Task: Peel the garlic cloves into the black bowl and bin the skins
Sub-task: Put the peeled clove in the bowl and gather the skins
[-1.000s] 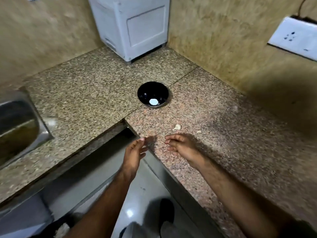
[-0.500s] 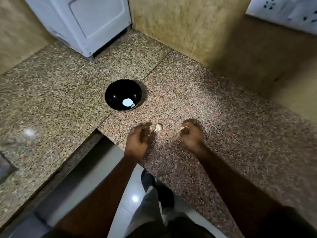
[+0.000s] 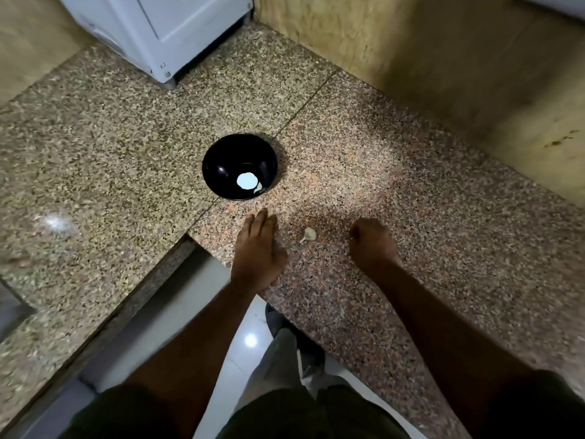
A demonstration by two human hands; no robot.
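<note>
Dark olive sleeves (image 3: 133, 410); grey trousers (image 3: 278, 369)

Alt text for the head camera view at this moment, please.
A garlic clove lies on the speckled granite counter between the flat left hand and the curled right hand. Beyond them sits a black bowl holding a pale piece; a white appliance stands in the corner.
</note>
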